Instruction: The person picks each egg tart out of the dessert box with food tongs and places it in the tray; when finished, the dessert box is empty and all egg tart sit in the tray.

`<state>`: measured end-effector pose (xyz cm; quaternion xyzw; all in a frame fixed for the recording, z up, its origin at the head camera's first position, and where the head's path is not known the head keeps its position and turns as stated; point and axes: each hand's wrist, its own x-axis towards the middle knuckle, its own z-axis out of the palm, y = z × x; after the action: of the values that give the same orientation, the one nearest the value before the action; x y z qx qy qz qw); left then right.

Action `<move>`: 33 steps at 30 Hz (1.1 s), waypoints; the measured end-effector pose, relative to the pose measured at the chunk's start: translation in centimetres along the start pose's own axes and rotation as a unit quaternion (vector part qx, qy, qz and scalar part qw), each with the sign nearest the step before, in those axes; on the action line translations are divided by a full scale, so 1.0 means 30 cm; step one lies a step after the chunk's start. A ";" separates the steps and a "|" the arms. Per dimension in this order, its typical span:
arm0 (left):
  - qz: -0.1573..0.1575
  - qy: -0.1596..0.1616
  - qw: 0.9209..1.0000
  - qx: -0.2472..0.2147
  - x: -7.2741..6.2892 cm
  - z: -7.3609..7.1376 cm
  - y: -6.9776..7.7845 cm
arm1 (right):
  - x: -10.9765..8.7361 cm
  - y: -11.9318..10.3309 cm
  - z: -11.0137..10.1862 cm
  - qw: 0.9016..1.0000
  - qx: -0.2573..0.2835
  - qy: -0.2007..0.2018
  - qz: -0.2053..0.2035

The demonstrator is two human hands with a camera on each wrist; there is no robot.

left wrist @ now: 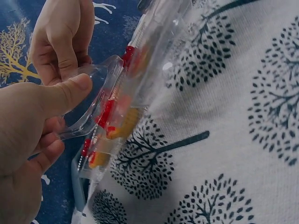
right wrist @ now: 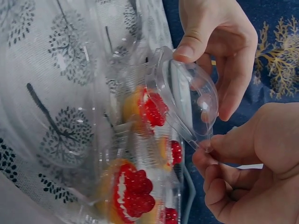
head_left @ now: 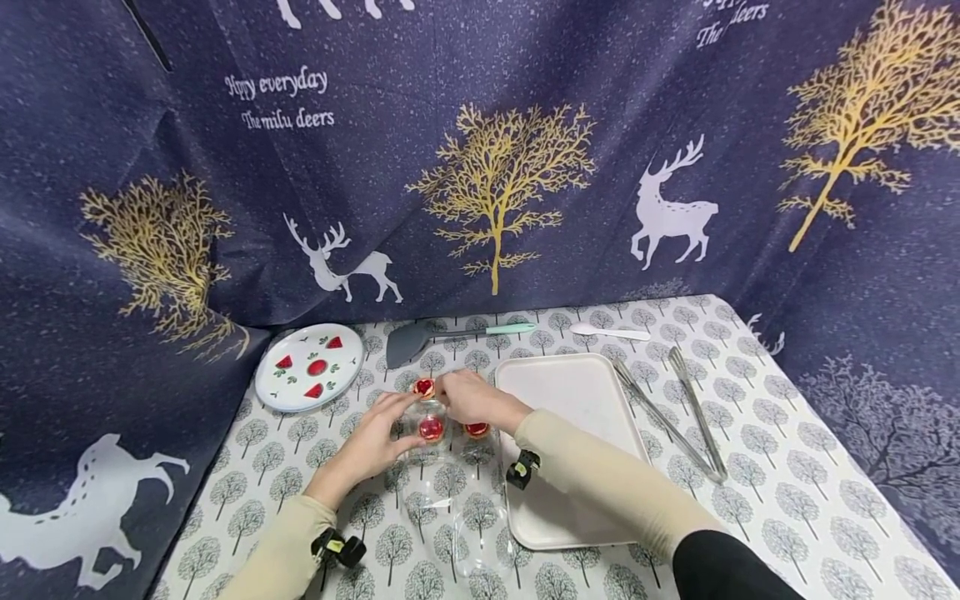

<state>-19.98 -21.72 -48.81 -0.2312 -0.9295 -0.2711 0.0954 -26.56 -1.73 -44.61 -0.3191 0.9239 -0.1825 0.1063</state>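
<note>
A clear plastic clamshell box [head_left: 480, 554] lies open on the table, small tarts with red glossy tops in its base. One tart [head_left: 431, 429] shows between the hands, another [head_left: 476, 430] beside the right forearm; in the right wrist view a red-topped tart [right wrist: 133, 191] sits nearest. Over the tarts stands a clear domed cover [right wrist: 187, 93], tilted up. My left hand [head_left: 378, 437] grips this cover's side, thumb on its rim. My right hand [head_left: 472, 397] pinches the cover's edge between thumb and forefinger. Some tarts are partly hidden by plastic and hands.
Right of the box lies a pale rectangular tray [head_left: 562, 383], under the right forearm. Metal tongs [head_left: 701, 408] rest farther right. Behind are a grey spatula [head_left: 408, 343] with a mint handle and a white spoon-like utensil [head_left: 611, 332]. A watermelon-patterned plate [head_left: 300, 346] stands back left.
</note>
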 end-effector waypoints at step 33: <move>0.147 0.108 0.983 0.029 0.000 -0.104 0.114 | -0.101 0.027 -0.059 0.959 0.282 -0.024 0.002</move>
<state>-18.18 -20.90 -44.63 -0.3321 -0.8770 -0.2505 0.2404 -25.22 1.23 -43.08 -0.2789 0.8327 -0.4277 0.2143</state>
